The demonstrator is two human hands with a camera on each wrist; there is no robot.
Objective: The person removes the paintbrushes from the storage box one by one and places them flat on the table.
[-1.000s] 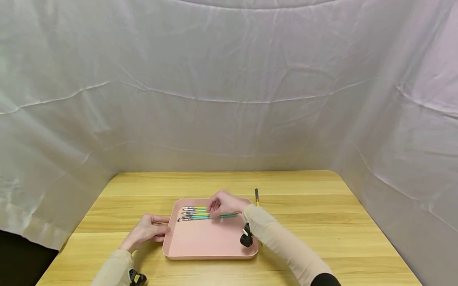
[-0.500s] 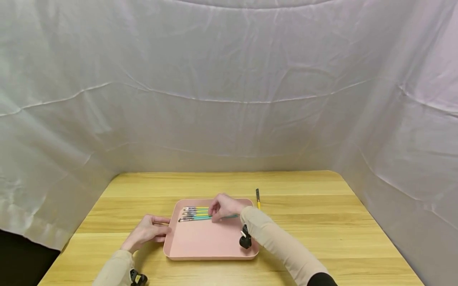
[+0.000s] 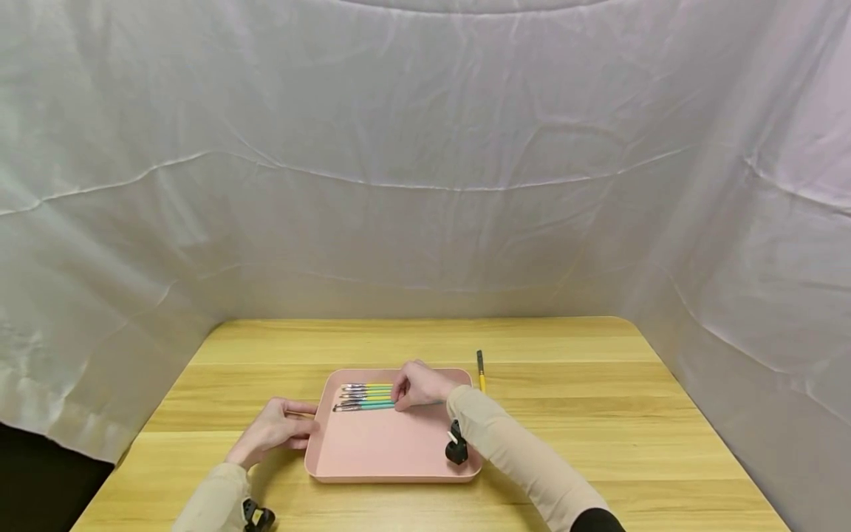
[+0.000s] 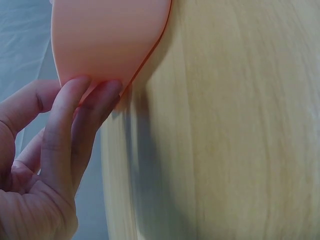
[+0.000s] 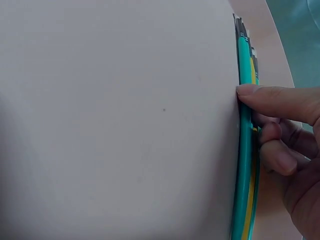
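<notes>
From the head camera, a pink tray lies on the wooden table, and a row of brushes with green and yellow handles lies side by side in the tray's far half. The right hand rests over the right part of that row, fingers bent down onto the handles. Compared with a second ago, this hand sits slightly nearer the tray's right side and lower over the handles, and the nearest green brush, which then stuck out to the right past the hand, now lies more level with the others. The left hand is where it was, against the tray's left edge, fingers stretched along the rim. A single yellow-handled brush lies on the table just beyond the tray's far right corner, apart from both hands.

The left wrist camera shows the left hand with two straight fingertips pressing on the tray's rounded corner; the grip is loose, nothing enclosed.

The right wrist camera shows the right hand with one fingertip set against the green brush handle at the edge of the row, the other fingers curled behind it. Whether they actually pinch a handle I cannot tell; the hand touches the brushes rather than lifting them.
</notes>
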